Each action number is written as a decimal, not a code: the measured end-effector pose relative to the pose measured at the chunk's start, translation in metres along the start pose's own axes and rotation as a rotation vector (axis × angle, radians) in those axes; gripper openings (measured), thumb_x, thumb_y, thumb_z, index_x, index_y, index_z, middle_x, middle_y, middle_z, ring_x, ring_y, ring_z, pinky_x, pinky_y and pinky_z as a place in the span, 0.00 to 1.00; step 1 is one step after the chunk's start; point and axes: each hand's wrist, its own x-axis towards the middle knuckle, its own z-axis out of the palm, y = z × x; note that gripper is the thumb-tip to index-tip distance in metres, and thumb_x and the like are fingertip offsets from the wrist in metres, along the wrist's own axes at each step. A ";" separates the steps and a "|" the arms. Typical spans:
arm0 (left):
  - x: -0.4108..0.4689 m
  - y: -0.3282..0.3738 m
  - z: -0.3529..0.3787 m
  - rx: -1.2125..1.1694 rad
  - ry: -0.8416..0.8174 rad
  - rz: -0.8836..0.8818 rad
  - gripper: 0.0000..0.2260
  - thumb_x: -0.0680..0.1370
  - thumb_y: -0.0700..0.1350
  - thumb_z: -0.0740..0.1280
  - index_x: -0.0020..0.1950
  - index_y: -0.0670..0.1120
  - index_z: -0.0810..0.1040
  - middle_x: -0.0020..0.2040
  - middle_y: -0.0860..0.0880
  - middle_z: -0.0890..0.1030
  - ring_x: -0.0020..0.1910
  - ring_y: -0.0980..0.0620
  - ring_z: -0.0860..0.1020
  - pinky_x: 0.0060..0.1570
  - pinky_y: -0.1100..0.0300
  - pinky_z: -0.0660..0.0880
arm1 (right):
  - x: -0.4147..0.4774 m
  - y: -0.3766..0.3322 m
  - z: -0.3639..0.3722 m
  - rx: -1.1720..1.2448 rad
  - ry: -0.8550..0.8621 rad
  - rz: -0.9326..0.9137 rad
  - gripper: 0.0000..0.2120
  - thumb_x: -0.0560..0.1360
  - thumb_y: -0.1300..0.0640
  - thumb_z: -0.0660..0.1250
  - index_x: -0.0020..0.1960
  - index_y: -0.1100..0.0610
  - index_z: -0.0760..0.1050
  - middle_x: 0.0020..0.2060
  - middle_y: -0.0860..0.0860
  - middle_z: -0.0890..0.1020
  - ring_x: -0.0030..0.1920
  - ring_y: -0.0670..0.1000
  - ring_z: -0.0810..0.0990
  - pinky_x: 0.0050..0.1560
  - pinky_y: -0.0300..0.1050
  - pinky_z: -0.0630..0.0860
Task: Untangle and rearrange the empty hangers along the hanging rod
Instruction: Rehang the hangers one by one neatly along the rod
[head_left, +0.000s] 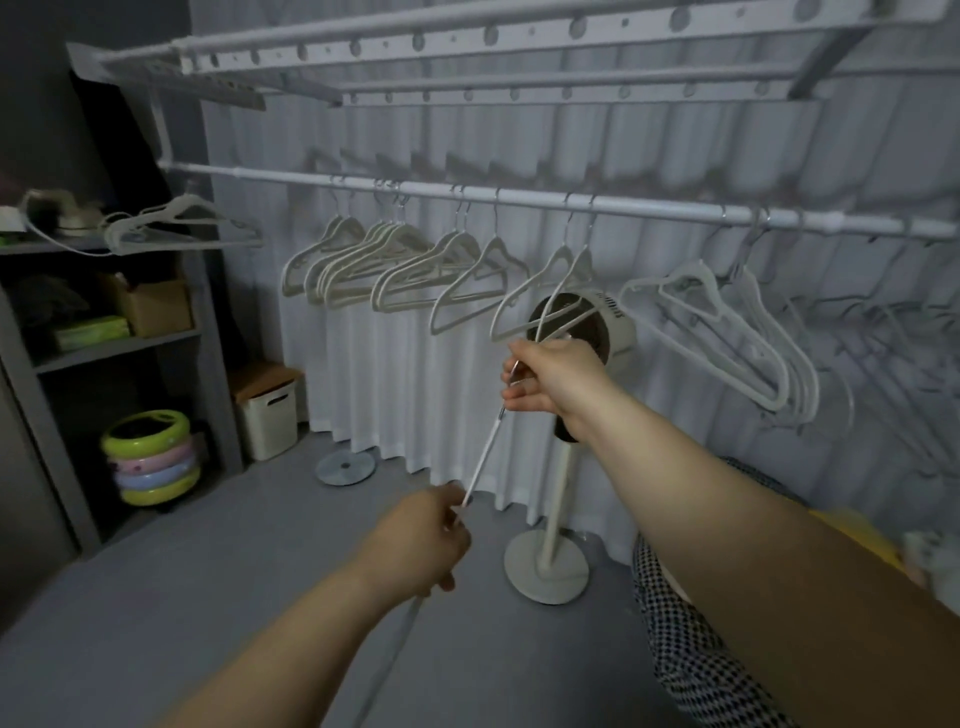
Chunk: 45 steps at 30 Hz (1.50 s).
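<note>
Gripping a thin white pole (483, 457) at its lower end, the left hand (421, 540) is closing around it while the right hand (550, 382) is pinching its upper end, just below two pale hangers (550, 291) dangling mid-way along the hanging rod (519, 196).

Hangers (457, 265) hang along the rod (519, 195); a fan (582, 332) stands beneath at six o'clock, shelves (119, 343) at nine o'clock.

Empty pale hangers (467, 275), hooked in loose clusters along the white hanging rod (519, 195), bodies tilted and overlapping beneath it.
</note>
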 end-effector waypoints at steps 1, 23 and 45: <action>0.006 0.004 0.000 0.017 0.016 0.004 0.12 0.77 0.39 0.56 0.59 0.45 0.72 0.48 0.47 0.78 0.26 0.56 0.76 0.22 0.66 0.71 | 0.004 -0.001 -0.007 -0.014 0.007 -0.002 0.16 0.78 0.58 0.59 0.32 0.59 0.70 0.28 0.54 0.73 0.15 0.42 0.72 0.22 0.34 0.74; 0.195 0.187 0.048 -0.039 0.269 0.103 0.15 0.75 0.32 0.56 0.58 0.42 0.75 0.29 0.50 0.75 0.22 0.60 0.73 0.16 0.72 0.65 | 0.114 -0.005 -0.264 -1.240 0.301 -0.137 0.29 0.75 0.49 0.61 0.72 0.55 0.55 0.71 0.54 0.61 0.69 0.58 0.60 0.66 0.51 0.61; 0.304 0.243 0.055 -0.009 0.338 0.083 0.10 0.76 0.34 0.59 0.53 0.36 0.77 0.36 0.43 0.79 0.38 0.44 0.80 0.33 0.58 0.75 | 0.127 0.016 -0.306 -1.228 0.232 -0.261 0.27 0.76 0.62 0.55 0.73 0.51 0.52 0.71 0.50 0.59 0.68 0.52 0.64 0.67 0.45 0.57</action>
